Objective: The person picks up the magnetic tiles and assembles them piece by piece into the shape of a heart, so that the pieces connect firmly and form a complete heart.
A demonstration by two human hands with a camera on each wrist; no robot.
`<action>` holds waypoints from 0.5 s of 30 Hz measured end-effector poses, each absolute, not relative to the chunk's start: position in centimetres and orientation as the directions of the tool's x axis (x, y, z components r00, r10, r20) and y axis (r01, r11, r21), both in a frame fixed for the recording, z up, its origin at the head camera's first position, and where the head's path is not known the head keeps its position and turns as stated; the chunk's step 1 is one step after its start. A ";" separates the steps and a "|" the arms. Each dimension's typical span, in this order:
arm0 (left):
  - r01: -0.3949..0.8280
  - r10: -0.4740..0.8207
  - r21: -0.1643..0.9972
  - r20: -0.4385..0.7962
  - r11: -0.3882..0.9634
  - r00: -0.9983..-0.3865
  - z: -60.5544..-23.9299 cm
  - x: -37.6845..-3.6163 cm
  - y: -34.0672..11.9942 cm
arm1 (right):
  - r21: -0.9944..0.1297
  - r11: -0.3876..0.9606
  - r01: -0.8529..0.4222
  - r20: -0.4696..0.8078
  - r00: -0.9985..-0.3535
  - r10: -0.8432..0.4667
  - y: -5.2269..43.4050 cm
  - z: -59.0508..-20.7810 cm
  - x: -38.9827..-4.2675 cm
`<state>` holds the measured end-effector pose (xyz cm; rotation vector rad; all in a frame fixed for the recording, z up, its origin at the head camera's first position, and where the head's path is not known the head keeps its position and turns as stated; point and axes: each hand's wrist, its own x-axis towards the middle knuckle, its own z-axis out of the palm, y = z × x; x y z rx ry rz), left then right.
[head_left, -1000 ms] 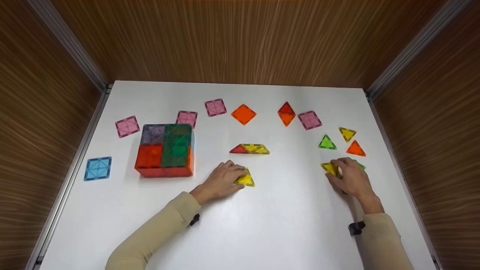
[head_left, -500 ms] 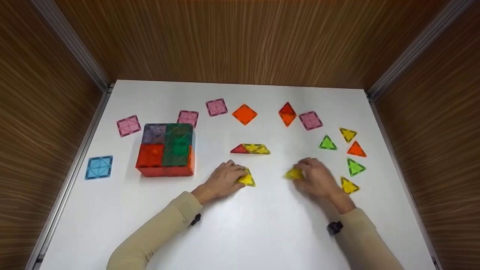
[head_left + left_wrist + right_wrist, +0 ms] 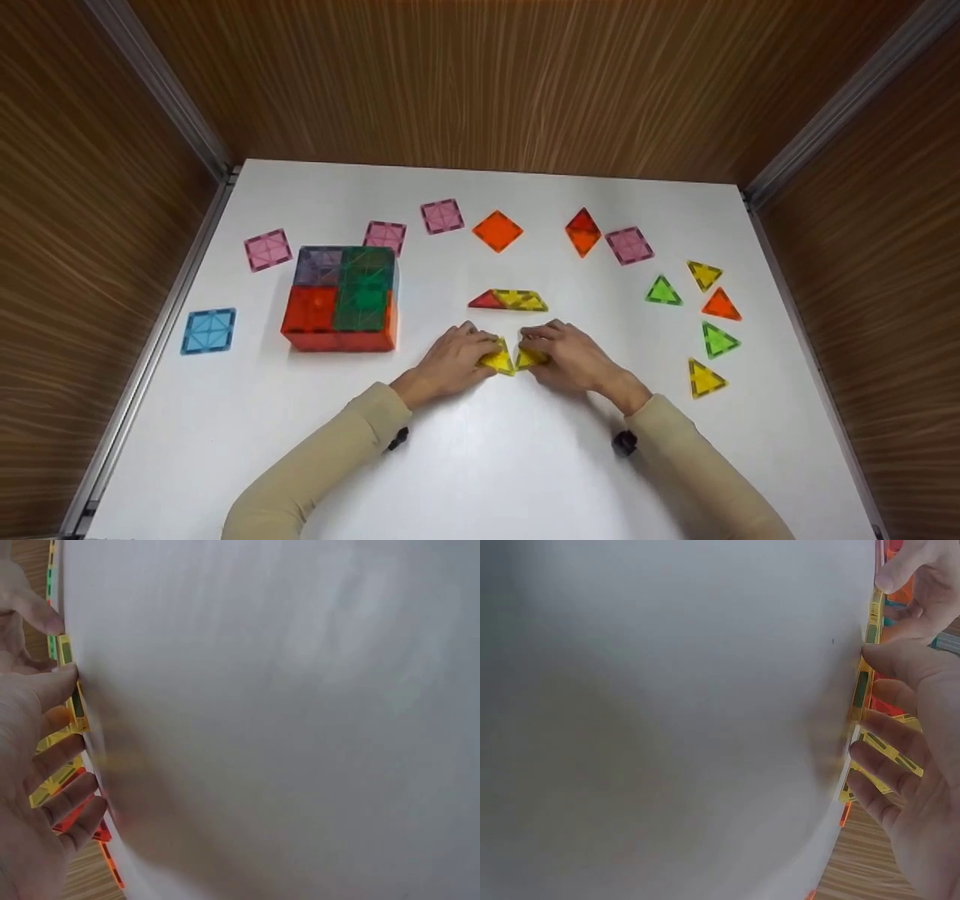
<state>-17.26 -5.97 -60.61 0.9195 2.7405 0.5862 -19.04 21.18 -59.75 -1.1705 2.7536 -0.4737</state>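
My left hand (image 3: 450,361) pinches a yellow triangular magnetic tile (image 3: 498,360) at the middle of the table. Close to its right, another yellow triangular tile (image 3: 529,358) is pinched by my right hand (image 3: 576,360). The lower corners of these two tiles almost meet, and a V-shaped gap parts their upper ends. Both wrist views show a thumb on the near edge of each tile, such as the left one (image 3: 78,711) and the right one (image 3: 860,694). Just beyond the hands lies a flat trapezoid (image 3: 517,300) of red and yellow triangles.
A block of red, green and purple tiles (image 3: 341,341) stands left of the hands. A blue square (image 3: 208,331) lies further left. Pink squares (image 3: 442,216) and orange shapes (image 3: 498,231) are spread along the back. Loose triangles, including a green one (image 3: 720,340), line the right side.
My right hand has brought a yellow triangle leftward from the right-side group to beside the left hand's tile. The left hand keeps its hold with hardly any movement.
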 end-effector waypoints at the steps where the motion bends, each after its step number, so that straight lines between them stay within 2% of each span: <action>1: 0.537 0.613 0.427 -0.054 0.728 -0.788 -60.7 -17.2 -6.0 | -0.325 0.653 -0.685 0.021 -0.695 -0.719 21.1 -59.8 -19.1; 8: 0.553 0.617 0.430 -0.014 0.714 -0.787 -60.9 -17.4 -5.9 | -0.331 0.644 -0.689 0.038 -0.692 -0.721 20.9 -59.7 -19.1; 15: 0.555 0.616 0.420 -0.012 0.718 -0.788 -61.0 -17.5 -5.9 | -0.370 0.603 -0.707 0.046 -0.662 -0.748 20.3 -59.8 -19.2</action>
